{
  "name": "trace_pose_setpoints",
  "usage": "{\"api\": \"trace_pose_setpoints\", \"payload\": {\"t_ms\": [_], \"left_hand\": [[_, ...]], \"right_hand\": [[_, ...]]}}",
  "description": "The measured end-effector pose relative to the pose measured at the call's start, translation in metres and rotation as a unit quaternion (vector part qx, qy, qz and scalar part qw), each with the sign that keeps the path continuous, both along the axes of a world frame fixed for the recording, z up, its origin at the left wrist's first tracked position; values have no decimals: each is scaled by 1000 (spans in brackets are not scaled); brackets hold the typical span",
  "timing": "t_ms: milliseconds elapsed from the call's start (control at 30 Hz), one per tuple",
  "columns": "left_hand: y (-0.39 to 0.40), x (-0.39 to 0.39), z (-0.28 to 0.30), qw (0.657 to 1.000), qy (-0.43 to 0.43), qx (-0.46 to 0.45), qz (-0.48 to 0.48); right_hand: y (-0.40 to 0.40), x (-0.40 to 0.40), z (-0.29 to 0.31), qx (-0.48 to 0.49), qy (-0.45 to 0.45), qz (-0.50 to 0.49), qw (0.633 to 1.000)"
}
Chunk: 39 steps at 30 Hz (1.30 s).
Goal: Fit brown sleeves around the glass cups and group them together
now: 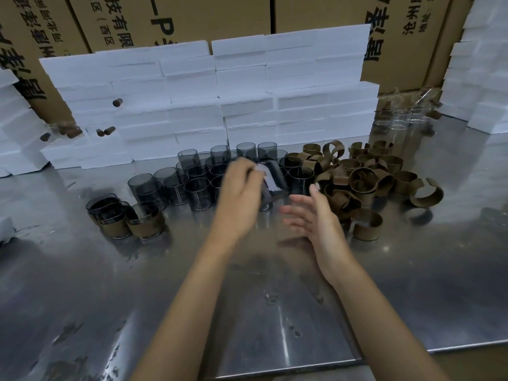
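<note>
Surface: shiny steel table (pixel 115 298), scuffed near its front edge.
Right hand (pixel 316 218): fingers spread and straight, holding nothing, just beside the loose brown sleeves (pixel 360 177).
Left hand (pixel 239 188): fingers curled round a tilted smoky glass cup (pixel 270 177), blurred.
Sleeved cups (pixel 129 218): grouped at left, touching.
Bare cups (pixel 198 177): clustered behind the hands.
Backdrop: white foam blocks (pixel 220 89), then cardboard cartons (pixel 170 17).
</note>
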State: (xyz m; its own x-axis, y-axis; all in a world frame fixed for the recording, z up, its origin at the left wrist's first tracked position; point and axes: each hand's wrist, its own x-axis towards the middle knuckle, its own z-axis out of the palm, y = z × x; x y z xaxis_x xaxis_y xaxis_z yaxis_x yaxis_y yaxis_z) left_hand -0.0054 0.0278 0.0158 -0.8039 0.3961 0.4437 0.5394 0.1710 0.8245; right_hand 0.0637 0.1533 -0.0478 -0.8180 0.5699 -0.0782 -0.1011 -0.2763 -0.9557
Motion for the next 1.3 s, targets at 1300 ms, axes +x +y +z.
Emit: {"api": "trace_pose_setpoints", "payload": {"t_ms": [1300], "left_hand": [[41,0,-53,904,-366,135,-177]], "right_hand": [[6,-5,-10,178,6,-68,982]]}}
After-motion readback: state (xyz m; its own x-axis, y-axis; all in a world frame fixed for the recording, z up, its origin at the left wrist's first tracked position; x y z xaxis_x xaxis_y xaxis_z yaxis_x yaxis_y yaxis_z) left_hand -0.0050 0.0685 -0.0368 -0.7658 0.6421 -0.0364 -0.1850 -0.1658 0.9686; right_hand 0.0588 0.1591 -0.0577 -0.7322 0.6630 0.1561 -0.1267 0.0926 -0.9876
